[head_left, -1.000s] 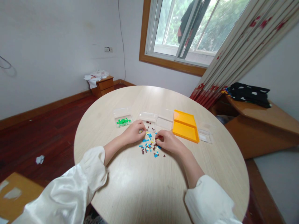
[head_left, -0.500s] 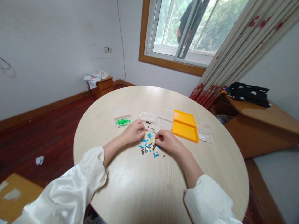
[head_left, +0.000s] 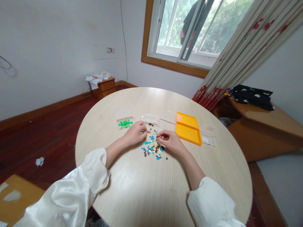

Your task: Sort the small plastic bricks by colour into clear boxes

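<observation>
Small loose building bricks in blue (head_left: 158,158), brown (head_left: 145,154), yellow and cream lie in a pile on the round table (head_left: 153,189). At the pile's left edge my left hand (head_left: 136,133) is closed, fingers curled together; whatever they hold is hidden. My right hand (head_left: 170,140) pinches what looks like a small dark brown brick at its fingertips, just above the pile's right side. Between and beyond the hands stands a clear plastic box (head_left: 153,129) with several brown bricks in it.
A clear box (head_left: 117,126) of green bricks (head_left: 125,123) stands at the left. Right of the middle box are another clear box (head_left: 167,124), an open yellow case (head_left: 188,133) and a clear container (head_left: 209,139). Behind the table are a window and a curtain (head_left: 227,60).
My right hand has lifted slightly away from the bricks, its fingertips now nearer the clear box of brown bricks. My left hand has barely moved.
</observation>
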A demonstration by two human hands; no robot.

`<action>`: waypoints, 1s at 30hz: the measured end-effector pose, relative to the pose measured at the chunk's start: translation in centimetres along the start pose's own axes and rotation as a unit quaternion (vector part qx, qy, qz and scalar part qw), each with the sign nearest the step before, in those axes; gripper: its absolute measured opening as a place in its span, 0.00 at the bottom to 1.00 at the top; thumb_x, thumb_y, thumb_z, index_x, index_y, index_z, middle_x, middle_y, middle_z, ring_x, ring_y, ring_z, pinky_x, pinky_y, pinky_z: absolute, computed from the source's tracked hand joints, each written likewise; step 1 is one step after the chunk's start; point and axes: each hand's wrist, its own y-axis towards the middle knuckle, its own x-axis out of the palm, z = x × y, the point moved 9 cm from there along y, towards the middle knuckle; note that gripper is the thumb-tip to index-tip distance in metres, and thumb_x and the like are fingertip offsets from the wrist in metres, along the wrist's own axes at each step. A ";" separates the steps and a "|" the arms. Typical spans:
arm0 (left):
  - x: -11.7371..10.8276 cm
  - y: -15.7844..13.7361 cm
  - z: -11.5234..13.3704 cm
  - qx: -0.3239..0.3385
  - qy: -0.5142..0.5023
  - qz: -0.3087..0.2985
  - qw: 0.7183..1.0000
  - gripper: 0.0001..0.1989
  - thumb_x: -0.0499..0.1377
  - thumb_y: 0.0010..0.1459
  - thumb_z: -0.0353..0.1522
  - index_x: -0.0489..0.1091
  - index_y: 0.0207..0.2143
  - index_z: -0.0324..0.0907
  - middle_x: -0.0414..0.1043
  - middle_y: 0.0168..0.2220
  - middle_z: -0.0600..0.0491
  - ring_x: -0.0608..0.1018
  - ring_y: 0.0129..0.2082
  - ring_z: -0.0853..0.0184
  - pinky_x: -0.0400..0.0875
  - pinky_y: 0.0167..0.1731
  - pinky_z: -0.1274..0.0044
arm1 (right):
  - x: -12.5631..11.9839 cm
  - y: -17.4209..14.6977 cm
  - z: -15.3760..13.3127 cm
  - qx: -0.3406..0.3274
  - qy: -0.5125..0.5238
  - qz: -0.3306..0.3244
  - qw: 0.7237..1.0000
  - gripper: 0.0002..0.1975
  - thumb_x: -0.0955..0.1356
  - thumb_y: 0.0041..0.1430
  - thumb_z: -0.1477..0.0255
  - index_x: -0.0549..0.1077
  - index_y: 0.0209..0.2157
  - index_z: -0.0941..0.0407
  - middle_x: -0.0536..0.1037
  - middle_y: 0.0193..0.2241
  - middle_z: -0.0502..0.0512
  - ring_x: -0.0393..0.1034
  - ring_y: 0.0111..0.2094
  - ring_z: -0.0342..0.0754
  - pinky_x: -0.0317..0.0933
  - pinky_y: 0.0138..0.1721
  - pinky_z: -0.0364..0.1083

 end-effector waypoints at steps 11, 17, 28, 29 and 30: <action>0.3 -0.1 -0.7 -0.017 0.007 -0.023 1.000 0.07 0.55 0.51 0.25 0.72 0.26 0.38 0.68 0.30 0.51 0.71 0.35 0.65 0.66 0.40 0.74 | 0.1 0.5 0.6 -0.013 -0.037 0.021 0.999 0.07 0.65 0.45 0.71 0.72 0.24 0.59 0.70 0.19 0.49 0.61 0.21 0.40 0.58 0.24 0.41; 0.7 0.0 -1.0 -0.006 0.018 -0.029 0.999 0.09 0.55 0.54 0.25 0.75 0.31 0.38 0.67 0.32 0.50 0.70 0.36 0.65 0.65 0.40 0.73 | 0.7 0.3 -0.6 -0.061 -0.121 -0.003 0.991 0.05 0.66 0.47 0.73 0.73 0.26 0.59 0.72 0.23 0.51 0.64 0.25 0.42 0.59 0.28 0.41; 1.9 -0.5 0.2 0.055 0.095 -0.064 0.992 0.16 0.51 0.56 0.24 0.76 0.40 0.43 0.64 0.39 0.46 0.66 0.38 0.62 0.62 0.40 0.70 | 0.4 0.2 -0.3 -0.060 -0.124 0.009 0.990 0.07 0.64 0.52 0.72 0.72 0.26 0.59 0.73 0.22 0.50 0.63 0.23 0.41 0.59 0.27 0.41; 2.0 -0.6 0.3 0.057 0.101 -0.066 0.991 0.16 0.51 0.56 0.25 0.76 0.40 0.43 0.64 0.39 0.46 0.66 0.38 0.61 0.62 0.40 0.70 | 0.1 0.2 -0.4 -0.058 -0.115 0.028 0.991 0.08 0.64 0.52 0.71 0.72 0.27 0.58 0.73 0.22 0.51 0.63 0.23 0.41 0.59 0.27 0.41; 2.0 -0.6 0.4 0.058 0.106 -0.068 0.990 0.16 0.51 0.56 0.25 0.76 0.40 0.43 0.64 0.39 0.46 0.66 0.38 0.61 0.62 0.40 0.70 | -0.3 0.3 -0.5 -0.058 -0.107 0.052 0.991 0.08 0.64 0.52 0.70 0.73 0.27 0.58 0.74 0.23 0.51 0.64 0.23 0.42 0.59 0.27 0.41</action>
